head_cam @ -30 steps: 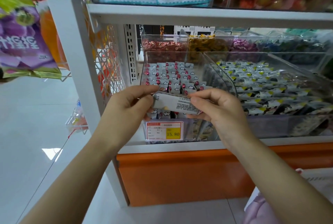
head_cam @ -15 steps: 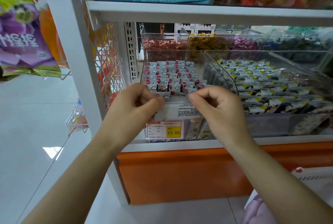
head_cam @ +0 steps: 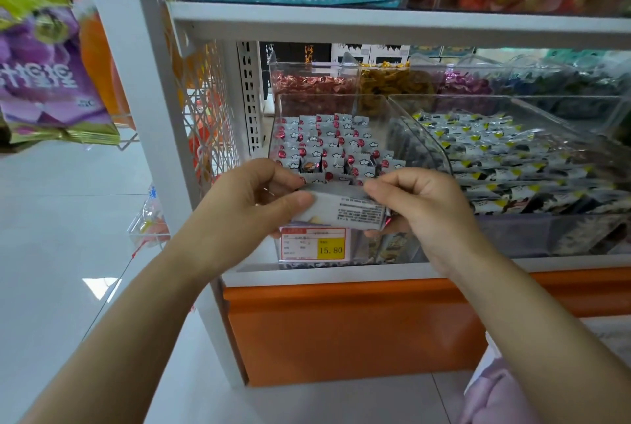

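Hands have rolled apart since half a second ago, baring more of the grey packet (head_cam: 345, 213). Left hand (head_cam: 252, 205) pinches its left end, thumb on top; right hand (head_cam: 423, 205) pinches the right end. Packet sits across the clear bin (head_cam: 277, 106) front rim, just above the price tag (head_cam: 314, 248). Open room above the sweets (head_cam: 327, 140); white post (head_cam: 160, 150) near on the left, neighbouring bin wall (head_cam: 426, 140) close on the right.

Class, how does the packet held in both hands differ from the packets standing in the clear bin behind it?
The held packet lies sideways, its grey printed back showing; the bin packets stand upright, showing red dots and clouds. The held packet is pinched by the left hand and right hand; the bin packets are untouched. Both look silvery.
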Tool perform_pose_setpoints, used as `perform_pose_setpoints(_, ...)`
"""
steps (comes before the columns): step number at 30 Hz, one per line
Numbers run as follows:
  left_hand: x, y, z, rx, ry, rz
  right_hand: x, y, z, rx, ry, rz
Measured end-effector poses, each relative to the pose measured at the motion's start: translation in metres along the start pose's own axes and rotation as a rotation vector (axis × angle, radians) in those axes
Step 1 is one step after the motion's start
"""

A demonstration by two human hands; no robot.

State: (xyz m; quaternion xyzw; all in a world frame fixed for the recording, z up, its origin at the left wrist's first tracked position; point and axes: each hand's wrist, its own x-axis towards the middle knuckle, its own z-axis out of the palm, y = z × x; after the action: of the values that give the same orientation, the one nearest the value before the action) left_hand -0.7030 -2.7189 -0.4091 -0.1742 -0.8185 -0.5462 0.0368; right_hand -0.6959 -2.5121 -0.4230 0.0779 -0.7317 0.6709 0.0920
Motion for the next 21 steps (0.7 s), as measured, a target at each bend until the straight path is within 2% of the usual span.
perform_pose_setpoints(3,0.001,-0.001,-0.001,-0.003,-0.018,-0.017,0.002,0.0,-0.005,0.055,-0.066,0.072)
perform_pose_setpoints(6,0.001,-0.001,0.003,0.009,-0.005,-0.016,0.002,0.003,-0.005,0.082,-0.048,0.063)
perform_pose_setpoints(10,0.004,-0.001,0.009,0.079,0.185,0.002,0.004,0.008,-0.001,0.199,-0.084,-0.026)
perform_pose_setpoints(13,0.009,0.003,0.016,0.164,0.308,0.061,0.003,0.009,0.001,0.106,-0.027,-0.101)
perform_pose_setpoints(15,0.013,0.002,0.02,0.29,0.352,0.157,0.006,0.007,0.001,0.098,0.104,-0.133)
perform_pose_setpoints(17,0.021,-0.003,0.019,0.576,0.355,0.207,0.012,0.004,-0.001,0.085,0.248,-0.179)
perform_pose_setpoints(19,0.027,-0.012,0.016,0.834,0.258,0.16,0.022,0.0,-0.003,0.007,0.337,-0.234)
perform_pose_setpoints(21,0.031,-0.022,0.015,0.931,0.152,0.101,0.034,-0.004,0.0,-0.113,0.359,-0.276)
